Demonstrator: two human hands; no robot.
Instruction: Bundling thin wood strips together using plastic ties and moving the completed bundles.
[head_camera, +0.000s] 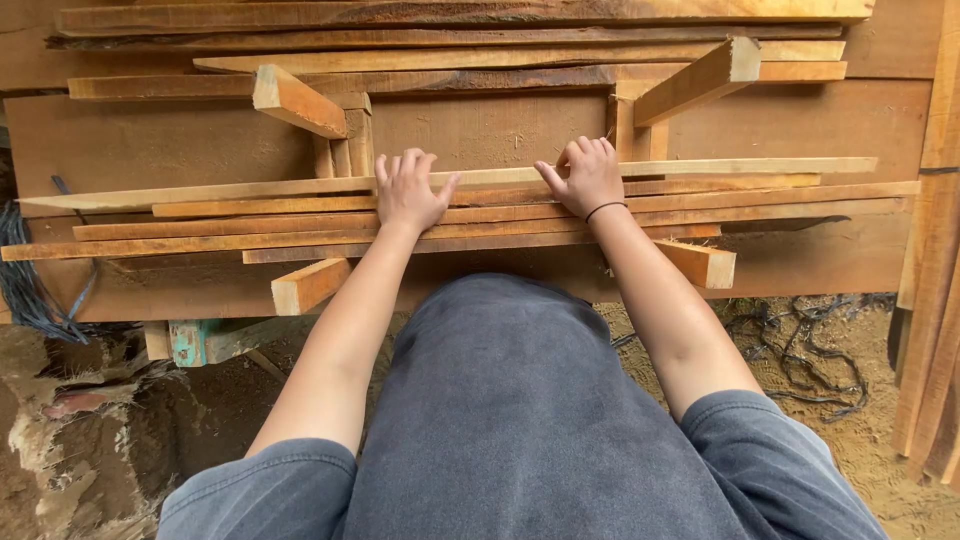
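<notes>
My left hand (408, 190) lies flat, fingers spread, on a stack of long thin wooden slats (250, 215) that runs left to right in front of me. My right hand (583, 177) rests on the same stack a little to the right, fingers curled over the top pale slat (750, 166) at its far edge. A black band circles my right wrist. The slats sit on short wooden cross supports (310, 285) that stick out toward me. Neither hand has lifted a slat.
More planks (450, 45) are stacked on an upper level on angled wooden brackets (300, 100). Upright boards (930, 330) lean at the right edge. Sandy ground with tangled black cord (800, 350) lies below right. A blue rope bundle (30, 290) hangs at left.
</notes>
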